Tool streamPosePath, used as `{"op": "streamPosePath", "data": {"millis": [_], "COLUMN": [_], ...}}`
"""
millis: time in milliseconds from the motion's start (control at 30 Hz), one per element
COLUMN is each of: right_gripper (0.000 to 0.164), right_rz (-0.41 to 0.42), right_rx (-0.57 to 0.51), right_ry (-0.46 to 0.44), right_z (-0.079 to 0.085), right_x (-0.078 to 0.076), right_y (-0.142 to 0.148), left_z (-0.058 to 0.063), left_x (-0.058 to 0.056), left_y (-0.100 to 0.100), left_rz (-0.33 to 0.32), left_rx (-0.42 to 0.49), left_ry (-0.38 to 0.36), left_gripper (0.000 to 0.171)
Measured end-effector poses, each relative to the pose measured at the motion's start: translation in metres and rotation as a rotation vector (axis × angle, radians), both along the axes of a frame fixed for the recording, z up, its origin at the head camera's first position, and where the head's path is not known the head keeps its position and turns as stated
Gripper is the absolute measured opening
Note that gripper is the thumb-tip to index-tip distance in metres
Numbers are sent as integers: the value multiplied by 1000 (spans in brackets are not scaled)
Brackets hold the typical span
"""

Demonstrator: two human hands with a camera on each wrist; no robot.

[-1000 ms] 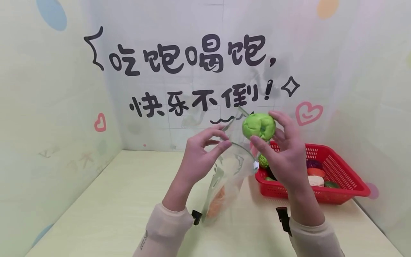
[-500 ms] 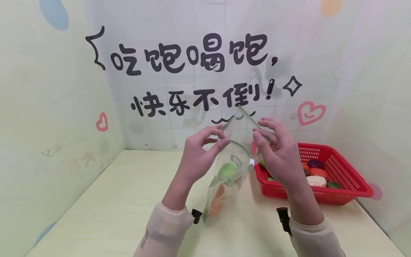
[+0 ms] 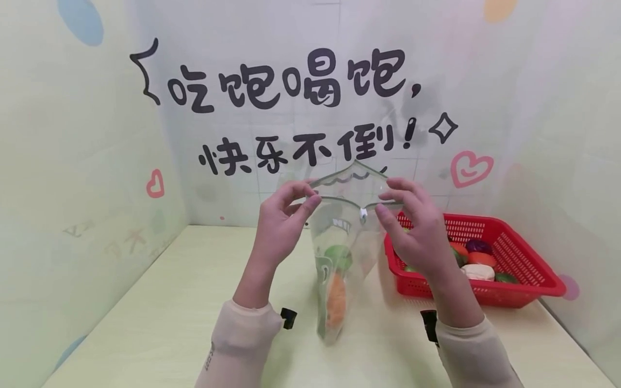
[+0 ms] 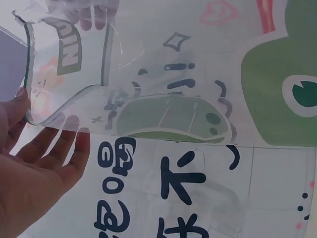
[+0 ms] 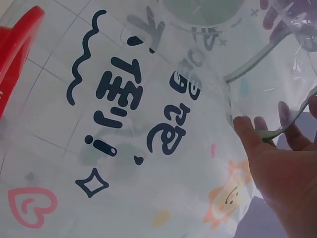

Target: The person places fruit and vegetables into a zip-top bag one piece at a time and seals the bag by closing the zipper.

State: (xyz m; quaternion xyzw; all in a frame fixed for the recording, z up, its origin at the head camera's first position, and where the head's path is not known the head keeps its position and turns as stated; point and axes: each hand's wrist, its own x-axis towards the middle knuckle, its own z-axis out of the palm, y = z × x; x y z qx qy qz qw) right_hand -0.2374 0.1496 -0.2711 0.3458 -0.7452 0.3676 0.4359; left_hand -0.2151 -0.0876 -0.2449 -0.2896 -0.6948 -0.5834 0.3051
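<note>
A clear zip bag point(image 3: 361, 253) stands upright over the table, its mouth spread wide with a white slider point(image 3: 363, 215) at the front edge. My left hand point(image 3: 281, 226) pinches the left side of the rim between thumb and fingers. On the right side, my right hand point(image 3: 419, 231) holds the rim, with the thumb in front and fingers behind. Through the plastic show a round green vegetable point(image 3: 338, 257), like a bell pepper, and below it an orange piece point(image 3: 336, 302) whose kind is unclear. The left wrist view shows the bag's printed film point(image 4: 168, 116) beside the left fingers.
A red perforated basket point(image 3: 531, 269) stands to the right, partly behind the right forearm. Several vegetables lie in it, among them a purple one point(image 3: 478, 247), an orange-red one point(image 3: 482, 260) and a white piece point(image 3: 478, 272). Printed wall sheets enclose the table point(image 3: 194, 302).
The green vegetable went from the right hand into the bag, above the orange piece. My right hand took the rim. My left hand moved left and the bag's mouth widened.
</note>
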Motion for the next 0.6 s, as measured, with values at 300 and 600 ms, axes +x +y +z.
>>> {"op": "streamPosePath", "data": {"millis": [300, 600], "right_gripper": [83, 82], "right_rz": [-62, -136], "right_rx": [254, 350], "right_ry": [-158, -276], "right_z": [13, 45], "right_x": [27, 48], "right_y": [4, 31], "left_z": [-2, -5], "left_x": [2, 3], "left_y": [3, 7], "left_rz": [-32, -55], "left_rx": [-20, -48], "left_ry": [48, 84], "left_gripper": [6, 6]}}
